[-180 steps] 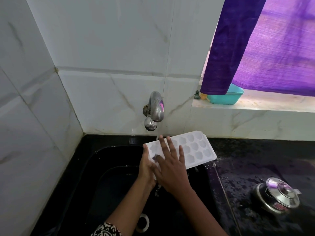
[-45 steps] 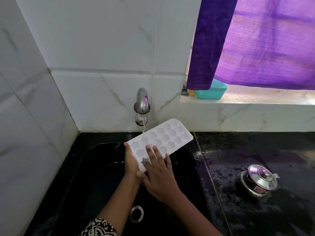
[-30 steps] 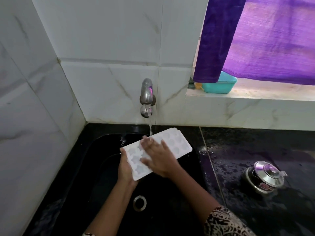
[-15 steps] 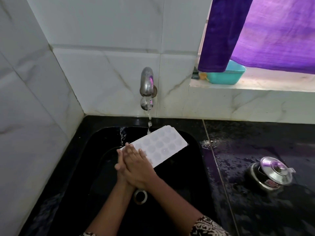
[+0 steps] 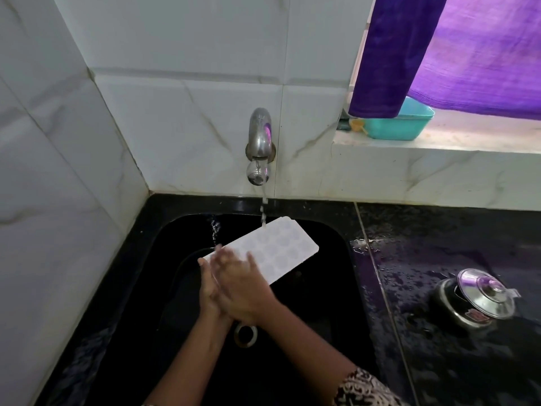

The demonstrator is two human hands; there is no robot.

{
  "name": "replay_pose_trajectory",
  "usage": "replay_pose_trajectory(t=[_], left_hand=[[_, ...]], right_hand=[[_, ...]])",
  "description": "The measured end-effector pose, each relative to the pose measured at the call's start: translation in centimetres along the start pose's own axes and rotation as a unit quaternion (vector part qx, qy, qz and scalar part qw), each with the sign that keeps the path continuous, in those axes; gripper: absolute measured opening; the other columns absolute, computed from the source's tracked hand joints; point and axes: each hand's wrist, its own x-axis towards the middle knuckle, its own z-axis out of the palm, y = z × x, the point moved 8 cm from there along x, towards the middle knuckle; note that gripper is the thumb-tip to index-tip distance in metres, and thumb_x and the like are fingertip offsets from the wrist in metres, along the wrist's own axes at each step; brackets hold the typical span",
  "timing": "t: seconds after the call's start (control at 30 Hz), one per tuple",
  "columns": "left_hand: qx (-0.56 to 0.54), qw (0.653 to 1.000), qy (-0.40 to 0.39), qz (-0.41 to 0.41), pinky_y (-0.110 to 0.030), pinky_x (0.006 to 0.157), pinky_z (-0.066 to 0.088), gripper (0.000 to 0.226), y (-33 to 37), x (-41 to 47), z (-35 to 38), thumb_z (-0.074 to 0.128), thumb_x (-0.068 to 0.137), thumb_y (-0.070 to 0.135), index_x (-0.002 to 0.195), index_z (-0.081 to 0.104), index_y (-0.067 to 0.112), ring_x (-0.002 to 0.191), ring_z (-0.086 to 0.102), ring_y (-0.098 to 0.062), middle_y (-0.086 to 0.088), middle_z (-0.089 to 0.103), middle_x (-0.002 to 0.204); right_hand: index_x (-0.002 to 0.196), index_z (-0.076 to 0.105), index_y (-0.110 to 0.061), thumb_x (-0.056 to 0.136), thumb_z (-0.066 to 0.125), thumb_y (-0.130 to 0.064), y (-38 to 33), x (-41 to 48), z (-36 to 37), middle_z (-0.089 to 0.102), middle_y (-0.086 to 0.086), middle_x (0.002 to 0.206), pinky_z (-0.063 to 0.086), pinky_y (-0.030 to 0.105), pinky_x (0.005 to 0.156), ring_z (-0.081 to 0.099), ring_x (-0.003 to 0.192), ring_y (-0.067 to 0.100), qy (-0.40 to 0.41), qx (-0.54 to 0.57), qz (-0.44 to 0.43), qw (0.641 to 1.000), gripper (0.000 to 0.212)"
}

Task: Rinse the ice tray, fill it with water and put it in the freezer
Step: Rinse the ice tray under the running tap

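The white ice tray (image 5: 281,249) is held slanted over the black sink (image 5: 330,288), with its smooth underside facing up. A thin stream from the steel tap (image 5: 260,145) lands on the tray's far edge. My left hand (image 5: 209,288) grips the tray's near end from the left. My right hand (image 5: 243,288) lies over that same end, fingers on the tray's surface, partly covering the left hand. The tray's near end is hidden by both hands.
The sink drain (image 5: 246,335) lies just below my wrists. A steel lidded pot (image 5: 480,297) sits on the wet black counter (image 5: 439,247) at right. A teal basin (image 5: 401,124) rests on the window ledge under a purple curtain (image 5: 456,51). White tiled walls close the left and back.
The tray has been turned over, cells up before and underside up now. My right hand slid from the tray's middle to its near end, beside the left hand. Water keeps running.
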Motion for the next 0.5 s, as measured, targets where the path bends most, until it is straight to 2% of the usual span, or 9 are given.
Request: replay_pose_trajectory(t=[0.07, 0.13, 0.23, 0.3, 0.33, 0.37, 0.4, 0.43, 0.5], left_hand=[[-0.029, 1.000, -0.012, 0.001, -0.028, 0.067, 0.054, 0.048, -0.1, -0.3, 0.2, 0.027, 0.099, 0.056, 0.102, 0.060, 0.023, 0.072, 0.072, -0.007, 0.004, 0.073, 0.092], [-0.041, 0.999, -0.024, -0.019, -0.026, 0.061, 0.057, 0.063, 0.1, -0.6, -0.3, 0.026, 0.096, 0.063, 0.102, 0.067, 0.015, 0.072, 0.073, -0.014, -0.003, 0.074, 0.086], [0.004, 0.999, 0.014, -0.041, -0.040, 0.076, 0.055, 0.078, 0.5, -1.1, -2.6, 0.024, 0.088, 0.075, 0.120, 0.063, 0.015, 0.097, 0.068, -0.030, -0.013, 0.071, 0.109], [0.033, 0.998, 0.038, -0.047, -0.045, 0.081, 0.052, 0.075, 0.4, -1.3, -4.2, 0.024, 0.086, 0.077, 0.118, 0.062, 0.020, 0.102, 0.065, -0.034, -0.012, 0.071, 0.110], [0.041, 0.997, 0.045, -0.048, -0.047, 0.083, 0.052, 0.075, 0.2, -1.2, -5.0, 0.025, 0.085, 0.078, 0.116, 0.062, 0.021, 0.103, 0.065, -0.035, -0.012, 0.071, 0.109], [0.041, 0.996, 0.049, -0.056, -0.048, 0.086, 0.051, 0.075, 0.1, -1.4, -5.2, 0.025, 0.084, 0.078, 0.116, 0.062, 0.021, 0.104, 0.065, -0.036, -0.012, 0.071, 0.109], [0.048, 0.995, 0.056, -0.062, -0.049, 0.090, 0.050, 0.076, -0.2, -1.2, -5.7, 0.025, 0.084, 0.079, 0.116, 0.062, 0.021, 0.105, 0.064, -0.036, -0.013, 0.071, 0.110], [0.054, 0.994, 0.062, -0.069, -0.050, 0.092, 0.049, 0.076, -0.5, -1.1, -5.8, 0.024, 0.084, 0.078, 0.117, 0.062, 0.021, 0.105, 0.064, -0.036, -0.013, 0.070, 0.111], [0.078, 0.991, 0.077, -0.079, -0.048, 0.092, 0.050, 0.075, -1.3, -0.5, -5.9, 0.025, 0.086, 0.076, 0.120, 0.061, 0.019, 0.104, 0.065, -0.035, -0.012, 0.070, 0.110]], right_hand=[[0.151, 0.008, -0.011, 0.099, 0.029, -0.044, -1.3, -0.3, 0.5, 0.003, 0.007, 0.160, -0.002, 0.044, 0.116, -0.004, 0.146, 0.016, -0.016, 0.011, -0.048, 0.999, 0.065], [0.152, 0.010, -0.017, 0.097, 0.025, -0.050, 0.9, -0.1, -0.1, 0.005, 0.000, 0.160, 0.002, 0.047, 0.114, 0.000, 0.146, 0.012, -0.006, -0.010, -0.043, 0.999, 0.065], [0.152, 0.002, -0.021, 0.096, 0.018, -0.057, 9.2, -0.3, -2.0, -0.005, -0.002, 0.160, 0.001, 0.053, 0.116, -0.006, 0.146, 0.012, 0.013, -0.024, 0.122, 0.992, 0.069], [0.151, -0.007, -0.026, 0.099, 0.023, -0.053, 13.9, -1.4, -2.4, -0.015, 0.002, 0.158, -0.002, 0.051, 0.115, -0.010, 0.146, 0.020, -0.014, 0.015, 0.228, 0.973, 0.066], [0.151, -0.007, -0.026, 0.099, 0.028, -0.051, 15.1, -1.8, -2.4, -0.008, 0.006, 0.159, 0.007, 0.048, 0.115, 0.000, 0.147, 0.024, -0.021, 0.081, 0.264, 0.961, 0.067], [0.151, -0.004, -0.023, 0.099, 0.033, -0.046, 15.8, -2.2, -2.5, 0.011, 0.012, 0.158, 0.021, 0.044, 0.113, 0.019, 0.143, 0.028, -0.017, 0.164, 0.295, 0.941, 0.068], [0.152, 0.004, -0.021, 0.099, 0.038, -0.040, 16.2, -2.4, -2.7, 0.032, 0.016, 0.150, 0.034, 0.038, 0.105, 0.039, 0.133, 0.031, 0.000, 0.234, 0.317, 0.919, 0.066], [0.151, 0.016, -0.020, 0.099, 0.042, -0.034, 16.2, -2.8, -3.4, 0.046, 0.016, 0.140, 0.041, 0.035, 0.097, 0.050, 0.122, 0.031, 0.021, 0.268, 0.326, 0.906, 0.060], [0.144, 0.037, -0.017, 0.098, 0.044, -0.024, 16.1, -3.5, -5.2, 0.054, 0.012, 0.132, 0.042, 0.029, 0.091, 0.053, 0.116, 0.028, 0.063, 0.256, 0.329, 0.907, 0.047]])
